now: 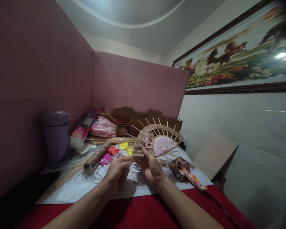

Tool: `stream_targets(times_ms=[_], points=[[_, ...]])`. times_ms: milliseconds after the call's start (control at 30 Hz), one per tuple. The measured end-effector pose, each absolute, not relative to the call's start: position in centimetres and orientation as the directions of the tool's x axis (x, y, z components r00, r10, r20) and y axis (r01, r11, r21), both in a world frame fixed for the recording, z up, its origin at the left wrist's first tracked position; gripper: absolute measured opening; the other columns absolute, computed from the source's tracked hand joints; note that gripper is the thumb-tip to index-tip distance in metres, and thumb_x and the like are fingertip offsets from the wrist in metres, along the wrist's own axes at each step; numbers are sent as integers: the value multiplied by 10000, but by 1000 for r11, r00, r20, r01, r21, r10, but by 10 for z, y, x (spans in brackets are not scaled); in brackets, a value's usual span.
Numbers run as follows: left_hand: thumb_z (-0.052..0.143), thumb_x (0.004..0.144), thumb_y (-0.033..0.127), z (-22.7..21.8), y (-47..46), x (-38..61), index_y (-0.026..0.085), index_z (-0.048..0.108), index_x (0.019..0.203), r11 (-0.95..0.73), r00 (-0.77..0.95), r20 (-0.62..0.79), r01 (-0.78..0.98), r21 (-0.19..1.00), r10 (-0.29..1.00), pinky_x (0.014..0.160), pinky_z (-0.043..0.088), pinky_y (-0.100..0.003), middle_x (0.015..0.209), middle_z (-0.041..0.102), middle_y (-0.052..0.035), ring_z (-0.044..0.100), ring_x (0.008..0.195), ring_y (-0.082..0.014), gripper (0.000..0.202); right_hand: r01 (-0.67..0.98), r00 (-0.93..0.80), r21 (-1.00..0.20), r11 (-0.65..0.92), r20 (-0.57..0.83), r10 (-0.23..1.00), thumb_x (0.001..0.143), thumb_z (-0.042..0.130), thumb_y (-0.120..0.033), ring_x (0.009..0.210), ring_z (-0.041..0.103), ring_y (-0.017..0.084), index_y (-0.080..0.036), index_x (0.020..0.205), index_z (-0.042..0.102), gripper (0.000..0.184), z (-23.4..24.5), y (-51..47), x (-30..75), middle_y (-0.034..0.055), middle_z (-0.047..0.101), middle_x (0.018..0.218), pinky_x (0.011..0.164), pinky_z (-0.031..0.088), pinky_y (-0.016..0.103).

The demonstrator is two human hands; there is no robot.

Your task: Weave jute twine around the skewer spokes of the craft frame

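Note:
A half-round woven piece [154,133] with a jute-wrapped arch, thin wooden spokes and a pink dotted fabric centre [164,145] is held upright above the table. My right hand [152,167] grips its lower edge, fingers closed around the spokes. My left hand [118,171] is pinched beside the arch's left end, where a thin strand of jute runs; what the fingers pinch is too small to make out clearly. A spool of jute twine [96,156] lies just left of my left hand.
White paper [85,187] covers a red tablecloth [138,213]. Thin wooden sticks [62,181] lie at left, a purple lidded container [55,135] behind them. Fabric scraps, cardboard pieces [143,119] and a patterned glue gun [189,175] sit around. Pink partition walls enclose the left and back.

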State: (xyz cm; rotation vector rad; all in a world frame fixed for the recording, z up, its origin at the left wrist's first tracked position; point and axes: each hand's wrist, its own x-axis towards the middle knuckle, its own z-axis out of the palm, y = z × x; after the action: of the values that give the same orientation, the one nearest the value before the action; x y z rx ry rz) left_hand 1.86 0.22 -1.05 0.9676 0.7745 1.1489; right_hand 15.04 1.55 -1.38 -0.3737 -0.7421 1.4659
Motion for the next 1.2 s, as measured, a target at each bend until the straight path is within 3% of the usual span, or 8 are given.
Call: stream_targets(times_ms=[100,233,300,433,533,833,1033,1200], points=[[668,538,155,-9,2,18,93,613,684,78,193,-19,-306,949,981,314,206,-145,382,518,32,360,301,-31,168,-739,-60,-666,102,217,974,735,662,-288,815,627,147,-199,893,637,183,-13,14,150,5,702,859,752,495,292],[703,473,74,-6,4,16,74,631,639,123,194,-54,-366,923,980,502,445,-199,569,649,-55,586,503,-108,181,-734,-66,-672,102,220,973,746,649,-302,871,615,144,-232,912,636,181,-13,12,147,-15,698,891,759,487,282],[691,461,55,-5,4,16,82,613,613,125,213,-36,-417,901,976,476,433,-195,574,646,-52,576,485,-103,174,-733,-67,-672,104,224,972,748,646,-312,889,610,142,-235,913,640,182,-13,12,146,-17,696,907,760,485,275],[635,501,74,-6,4,17,111,580,650,94,230,10,-437,895,973,322,204,-142,494,590,3,380,327,-25,164,-738,-54,-667,102,209,976,733,659,-326,858,615,137,-232,902,648,194,-11,9,144,-20,700,889,755,486,275],[600,538,117,-9,3,19,135,577,728,106,180,-35,-399,911,983,310,135,-143,432,528,49,309,298,-24,192,-756,-12,-646,102,170,985,705,691,-284,785,620,117,-245,910,643,214,-8,8,144,-40,700,867,749,488,271],[660,592,314,-8,-1,22,110,575,732,-98,220,165,-284,954,961,354,224,-165,480,594,-3,376,335,-43,261,-783,17,-608,128,184,983,681,704,-222,757,620,116,-215,855,640,186,-8,11,146,-28,696,832,712,499,256],[611,629,321,-4,-5,23,140,576,721,-154,131,175,-154,976,976,371,187,-170,423,415,90,271,350,-39,206,-735,28,-657,165,214,976,691,689,-256,758,631,140,-201,873,637,197,-8,12,147,-9,702,840,723,502,282],[535,697,234,-6,-9,19,178,626,717,-429,52,427,166,888,903,515,353,-214,604,593,12,492,535,-119,109,-676,48,-707,208,240,970,712,665,-279,866,627,170,-202,901,636,207,-9,12,146,19,697,929,727,506,297]])
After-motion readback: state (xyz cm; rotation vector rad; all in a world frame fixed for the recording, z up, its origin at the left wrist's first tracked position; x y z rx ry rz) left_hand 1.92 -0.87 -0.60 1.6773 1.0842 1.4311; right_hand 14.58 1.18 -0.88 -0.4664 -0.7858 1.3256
